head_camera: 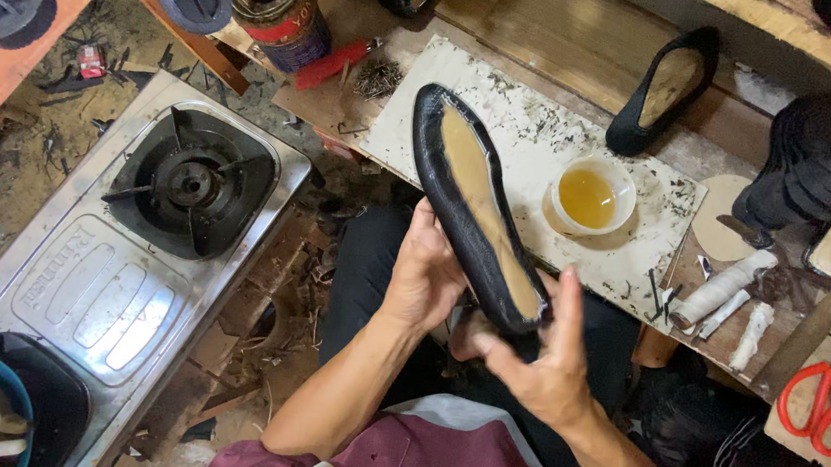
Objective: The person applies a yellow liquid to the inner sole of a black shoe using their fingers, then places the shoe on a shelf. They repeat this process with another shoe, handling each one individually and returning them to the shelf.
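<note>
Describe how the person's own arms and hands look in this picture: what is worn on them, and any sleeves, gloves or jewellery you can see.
Both arms are bare from the elbow down, with no sleeves reaching the forearms. The left hand and the right hand wear no gloves, and no rings, watch or bracelet show. The only clothing in view is a maroon and white top at the bottom edge and dark trousers beneath the hands.

Both hands, left (422,279) and right (544,357), hold the shoe (476,219) over the lap, where the air around them is open. Ahead, the white board (542,135) offers bare room left of the glue cup (591,196). Right of it, rolls (723,287), soles (806,165) and scissors (812,403) crowd the bench. To the left, the stove (137,251) blocks low passage.
</note>
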Available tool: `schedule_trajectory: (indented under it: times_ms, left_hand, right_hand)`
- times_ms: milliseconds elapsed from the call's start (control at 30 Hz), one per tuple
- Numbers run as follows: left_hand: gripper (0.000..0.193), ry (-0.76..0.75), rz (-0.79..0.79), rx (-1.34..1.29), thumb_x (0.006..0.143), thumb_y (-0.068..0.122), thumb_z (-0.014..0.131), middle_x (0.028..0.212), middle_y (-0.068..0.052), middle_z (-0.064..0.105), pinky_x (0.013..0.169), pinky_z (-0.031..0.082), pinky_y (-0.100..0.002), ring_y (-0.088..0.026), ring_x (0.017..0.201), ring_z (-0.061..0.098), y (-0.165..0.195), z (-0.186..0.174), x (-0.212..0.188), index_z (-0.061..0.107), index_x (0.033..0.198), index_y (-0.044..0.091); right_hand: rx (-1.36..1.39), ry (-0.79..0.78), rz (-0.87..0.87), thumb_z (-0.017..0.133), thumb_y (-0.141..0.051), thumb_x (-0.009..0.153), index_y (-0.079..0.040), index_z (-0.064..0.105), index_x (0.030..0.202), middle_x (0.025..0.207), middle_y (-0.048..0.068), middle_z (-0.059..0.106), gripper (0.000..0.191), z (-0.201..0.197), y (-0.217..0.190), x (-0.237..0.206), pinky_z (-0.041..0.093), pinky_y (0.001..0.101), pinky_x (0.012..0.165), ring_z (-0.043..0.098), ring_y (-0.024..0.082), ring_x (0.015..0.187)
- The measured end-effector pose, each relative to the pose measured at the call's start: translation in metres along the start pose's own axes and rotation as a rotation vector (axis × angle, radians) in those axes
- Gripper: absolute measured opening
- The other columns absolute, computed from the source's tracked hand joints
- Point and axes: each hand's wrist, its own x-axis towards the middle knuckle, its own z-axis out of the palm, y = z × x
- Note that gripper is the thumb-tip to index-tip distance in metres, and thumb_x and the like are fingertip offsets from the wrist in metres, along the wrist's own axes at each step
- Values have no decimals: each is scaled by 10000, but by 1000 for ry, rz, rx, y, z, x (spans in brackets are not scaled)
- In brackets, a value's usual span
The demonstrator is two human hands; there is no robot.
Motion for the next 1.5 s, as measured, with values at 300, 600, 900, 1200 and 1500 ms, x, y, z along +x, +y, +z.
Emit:
schedule_trajectory:
  times_ms: [300, 600, 900, 1200, 1500]
  left_hand:
    - [1055, -199, -517, -392, 898, 726, 580, 1602, -219, 430, 1222, 369, -503, -348, 1451, 484, 22, -23, -15, 305, 1596, -15]
    - [1022, -183, -274, 210, 921, 520, 711, 1560, -220, 464, 1142, 423, -350, -252, 1357, 526, 15, -34, -20, 289, 1645, -66]
    - [929, -105, -221, 373, 918, 486, 648, 1549, -193, 487, 1144, 411, -325, -229, 1371, 532, 27, -27, -20, 318, 1598, -54]
    - [897, -141, -286, 358, 931, 466, 641, 1499, -204, 530, 1112, 442, -328, -227, 1314, 575, 19, -8, -15, 333, 1590, -59]
    - [878, -163, -290, 370, 942, 448, 639, 1472, -220, 556, 1096, 461, -328, -235, 1292, 592, 21, -2, -17, 353, 1583, -80]
  right_hand:
    - [199, -57, -198, 757, -4, 911, -57, 228, 1633, 1456, 210, 577, 897, -59, 14, 51, 570, 406, 1110, 600, 318, 1330]
    - [-1124, -155, -173, 848, -427, 671, -57, 830, 994, 1591, 258, 411, 491, -71, 25, 133, 235, 635, 1078, 316, 538, 1435]
    - [-649, -20, -104, 683, -332, 979, -54, 769, 813, 1457, 64, 642, 335, -89, 34, 103, 370, 441, 1278, 507, 296, 1470]
    - [-298, 60, -351, 561, -289, 1069, -14, 696, 1288, 1691, 255, 235, 376, -40, 5, 66, 298, 574, 1284, 262, 424, 1601]
    - [-339, 47, -364, 576, -227, 1055, -51, 702, 1308, 1692, 261, 254, 333, -39, 3, 73, 292, 553, 1305, 288, 423, 1598]
